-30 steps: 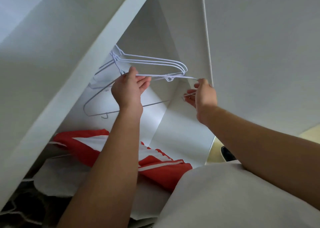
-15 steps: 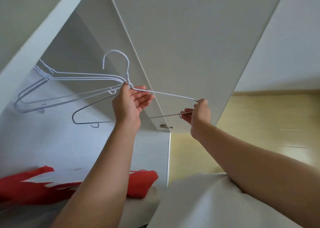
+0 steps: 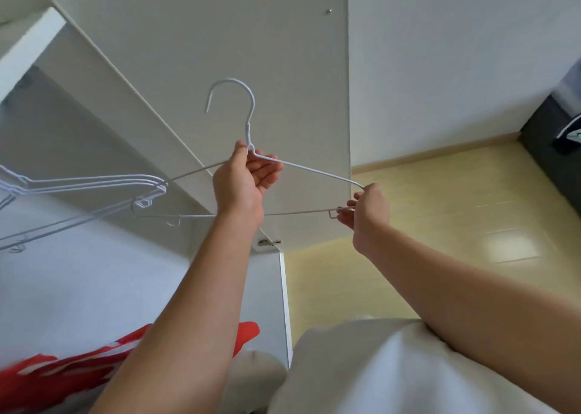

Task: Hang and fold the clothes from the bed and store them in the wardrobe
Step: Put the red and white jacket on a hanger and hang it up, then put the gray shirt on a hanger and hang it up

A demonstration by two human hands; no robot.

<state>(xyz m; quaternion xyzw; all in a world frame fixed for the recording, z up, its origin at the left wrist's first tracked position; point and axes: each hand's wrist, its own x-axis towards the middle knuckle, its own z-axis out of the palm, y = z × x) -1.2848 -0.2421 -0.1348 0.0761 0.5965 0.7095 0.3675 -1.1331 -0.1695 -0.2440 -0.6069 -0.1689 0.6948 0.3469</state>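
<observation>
- Hanger (image 3: 248,132), head view: we find one white wire hanger held up in front of the open wardrobe door (image 3: 251,36), hook uppermost and resting on nothing.
- Left hand (image 3: 242,181): it grasps the hanger where the neck meets the shoulders, thumb on the near side and fingers curled behind the wire.
- Right hand (image 3: 367,212): it pinches the hanger's right corner, where the sloping arm turns into the bottom bar.
- The hanger's left end crosses a bunch of other hangers (image 3: 94,181) hanging inside the wardrobe (image 3: 78,288). We cannot tell whether they touch.
- Their hooks and the rail run out of frame at the left edge.
- Red garment (image 3: 47,376): it has white stripes and lies low in the wardrobe at bottom left. It is blurred and partly covered by the left forearm.
- Hinge (image 3: 268,242): we note it at the foot of the door, just beside the left wrist.
- Floor (image 3: 440,209): pale yellow, visible right of the door beneath the right forearm.
- A dark unit (image 3: 550,149) stands at the far right edge.
- The person wears a white top (image 3: 393,376), seen at bottom right.
</observation>
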